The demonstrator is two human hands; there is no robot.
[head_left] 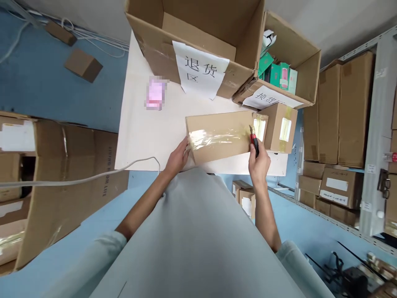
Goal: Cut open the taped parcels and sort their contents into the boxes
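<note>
A long brown cardboard box (221, 151) lies on the white table in front of me, with shiny clear tape along its top. My left hand (178, 158) holds the box at its left end, fingers against the edge. In my right hand (259, 162) is a red and black box cutter (253, 140), gripped by its handle. The cutter's tip points up and away from me, over the right end of the box. Whether the blade touches the tape I cannot tell.
Two smaller taped boxes, including a labelled carton (274, 128), stand to the right. Behind are a large open carton (198, 54) and another open carton (310, 78) with green packages. A blurred pink item (156, 94) lies on the white table (136, 136). A cable (93, 177) crosses at left.
</note>
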